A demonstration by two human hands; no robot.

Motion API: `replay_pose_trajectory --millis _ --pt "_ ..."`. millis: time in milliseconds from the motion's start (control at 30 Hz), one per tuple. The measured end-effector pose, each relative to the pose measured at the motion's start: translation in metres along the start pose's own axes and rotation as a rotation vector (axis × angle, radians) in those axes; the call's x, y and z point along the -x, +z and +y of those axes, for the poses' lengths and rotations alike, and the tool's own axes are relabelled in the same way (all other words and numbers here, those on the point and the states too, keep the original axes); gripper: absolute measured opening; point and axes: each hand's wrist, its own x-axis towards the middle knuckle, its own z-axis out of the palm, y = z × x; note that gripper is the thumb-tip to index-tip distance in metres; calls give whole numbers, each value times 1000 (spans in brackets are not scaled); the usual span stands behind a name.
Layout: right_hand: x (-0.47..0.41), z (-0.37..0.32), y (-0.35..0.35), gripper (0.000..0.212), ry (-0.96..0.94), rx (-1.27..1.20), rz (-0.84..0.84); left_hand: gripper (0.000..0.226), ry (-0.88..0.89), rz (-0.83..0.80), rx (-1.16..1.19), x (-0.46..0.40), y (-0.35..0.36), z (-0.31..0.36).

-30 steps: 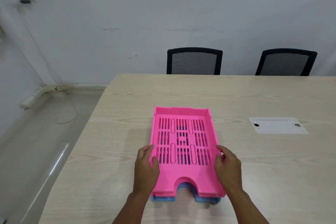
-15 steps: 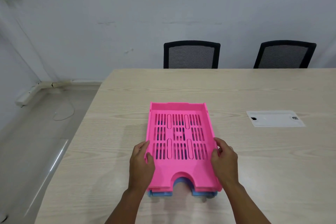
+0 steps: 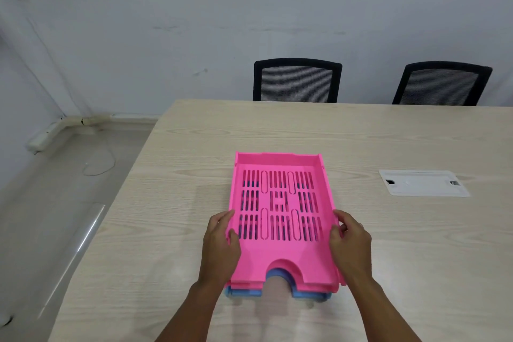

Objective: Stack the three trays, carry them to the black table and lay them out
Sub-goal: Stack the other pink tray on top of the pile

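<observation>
A stack of trays rests on the light wooden table [image 3: 172,230] in front of me. The top pink tray [image 3: 280,255] has a slotted floor and a curved notch at its near edge. A second pink edge shows just under it, and a blue tray [image 3: 311,295] peeks out at the bottom front. My left hand [image 3: 220,247] grips the stack's left side, thumb over the rim. On the right side my right hand [image 3: 351,247] holds the rim the same way. No black table is in view.
A white cable-port cover [image 3: 423,183] is set into the tabletop to the right. Two black mesh chairs [image 3: 297,80] [image 3: 441,84] stand behind the far edge against the wall. The table's left edge drops to bare floor with a loose cable [image 3: 97,164].
Both hands have slid slightly forward along the tray sides and closed on the rims. The stack stays in place on the table; only the camera view has shifted a little.
</observation>
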Motion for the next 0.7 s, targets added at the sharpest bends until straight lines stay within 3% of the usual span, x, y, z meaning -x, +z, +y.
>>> replay_pose_trajectory --millis 367,533,600,700 --pt "3 -2 0 39 5 -45 -41 42 -8 -18 5 1 0 -5" --pt "-1 6 -1 31 83 -108 -142 54 -257 -203 43 -22 1 -12" --pt "-1 12 2 31 125 -134 -158 43 -317 -293 67 -28 2 -16" --pt "1 14 3 31 152 -175 -163 34 -364 -302 109 -24 1 -11"
